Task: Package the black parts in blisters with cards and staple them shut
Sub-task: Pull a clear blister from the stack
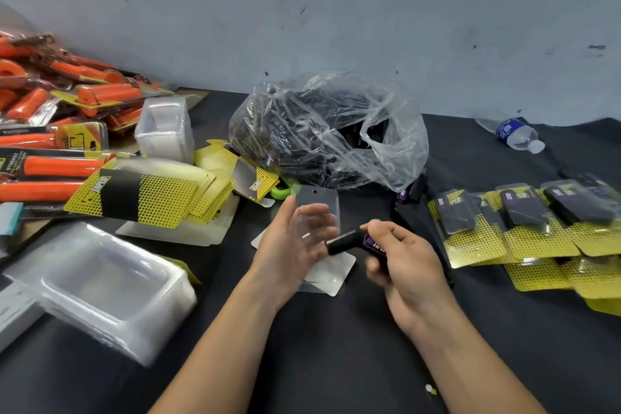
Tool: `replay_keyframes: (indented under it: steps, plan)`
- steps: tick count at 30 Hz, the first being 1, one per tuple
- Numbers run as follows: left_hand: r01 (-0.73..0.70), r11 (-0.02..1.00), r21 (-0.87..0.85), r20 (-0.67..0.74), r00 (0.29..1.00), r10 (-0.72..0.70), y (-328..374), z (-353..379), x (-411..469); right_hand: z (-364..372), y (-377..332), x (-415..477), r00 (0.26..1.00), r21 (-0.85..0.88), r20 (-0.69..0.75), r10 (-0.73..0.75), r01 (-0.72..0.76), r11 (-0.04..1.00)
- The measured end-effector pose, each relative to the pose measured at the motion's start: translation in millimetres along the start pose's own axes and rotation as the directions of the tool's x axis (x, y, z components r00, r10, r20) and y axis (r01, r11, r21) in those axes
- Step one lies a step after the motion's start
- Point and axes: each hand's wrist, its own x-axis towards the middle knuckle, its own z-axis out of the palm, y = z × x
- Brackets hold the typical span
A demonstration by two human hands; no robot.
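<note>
My left hand [289, 242] holds a clear plastic blister [319, 208] upright at the middle of the table, thumb against its left edge and fingers behind it. My right hand [400, 259] grips a black part [346, 240] with a purple label, its end pointing at the blister. A clear bag [329, 134] full of black parts sits behind my hands. Yellow-and-black cards [141, 198] lie fanned out at the left. Several finished packs [524, 215] lie in a row at the right.
Stacks of clear blisters [111, 289] stand at the near left and more [166, 128] further back. Orange-handled packaged tools [60, 104] are piled at the far left. A water bottle [514, 133] lies at the back right. A green object [280, 191] peeks out under the cards.
</note>
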Motion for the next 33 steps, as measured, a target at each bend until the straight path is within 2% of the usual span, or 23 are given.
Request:
replay_keyframes:
  steps: [4, 7, 9, 10, 11, 13, 15, 16, 18, 20, 24, 26, 30, 31, 33]
  plan:
    - [-0.019, 0.999, 0.050, 0.018, 1.000, 0.018, -2.8, -0.1, 0.9, -4.2, -3.6, -0.4, 0.991, 0.111, 0.134, 0.016, -0.031, 0.993]
    - [-0.017, 0.998, 0.052, 0.023, 1.000, 0.016, -3.7, -0.5, 1.2, -6.3, -4.5, -1.5, 0.977, 0.153, 0.211, -0.035, 0.002, 0.988]
    - [-0.018, 0.999, 0.049, 0.035, 0.999, 0.016, -3.5, -0.1, 0.8, -6.0, -3.5, -1.9, 0.970, 0.084, 0.176, -0.166, 0.154, 0.985]
    - [-0.017, 0.998, 0.053, 0.036, 0.999, 0.015, -3.3, 0.9, 0.4, -5.5, -2.4, -2.3, 0.948, -0.043, 0.146, -0.283, 0.292, 0.955]
    - [-0.013, 0.998, 0.059, 0.035, 0.999, 0.011, -3.6, 2.3, -0.1, -4.8, -0.6, -3.7, 0.897, -0.215, 0.141, -0.418, 0.440, 0.872]
    - [-0.009, 0.998, 0.067, 0.025, 1.000, 0.007, -4.0, 5.0, -0.9, 0.2, 6.9, -11.0, 0.748, -0.488, 0.247, -0.616, 0.645, 0.588]
    - [-0.003, 0.998, 0.056, 0.001, 1.000, 0.003, -2.4, 6.6, -2.6, 6.7, 18.7, -15.4, 0.651, -0.597, 0.370, -0.662, 0.713, 0.368]
    - [0.006, 0.999, 0.040, -0.005, 1.000, -0.006, -1.5, 6.8, -3.6, 10.3, 23.3, -16.7, 0.647, -0.629, 0.414, -0.640, 0.712, 0.312]
    - [0.025, 1.000, 0.019, 0.003, 1.000, -0.025, 0.7, 6.3, -5.9, 15.5, 27.0, -18.5, 0.690, -0.671, 0.464, -0.555, 0.683, 0.289]
    - [0.029, 0.999, 0.020, 0.005, 1.000, -0.029, 1.0, 6.1, -6.9, 15.9, 28.4, -18.5, 0.708, -0.679, 0.467, -0.530, 0.671, 0.299]
    - [0.028, 1.000, 0.015, 0.005, 1.000, -0.028, 0.2, 6.5, -6.8, 16.3, 31.5, -19.9, 0.722, -0.581, 0.255, -0.644, 0.646, 0.494]
    - [0.045, 0.999, 0.028, 0.009, 0.999, -0.045, 1.0, 6.9, -6.9, 20.4, 33.3, -22.0, 0.736, -0.547, 0.193, -0.649, 0.630, 0.551]
    - [0.088, 0.995, 0.040, 0.034, 0.995, -0.089, 1.3, 4.2, -7.0, 28.9, 36.4, -23.1, 0.803, -0.749, 0.248, -0.541, 0.514, 0.419]
    - [0.091, 0.995, 0.038, 0.031, 0.995, -0.092, 1.6, 2.4, -6.8, 30.5, 36.1, -24.5, 0.801, -0.766, 0.276, -0.531, 0.517, 0.382]
    - [0.098, 0.994, 0.038, 0.029, 0.995, -0.099, 2.8, -0.1, -6.5, 31.5, 34.8, -26.8, 0.746, -0.785, 0.348, -0.568, 0.563, 0.258]
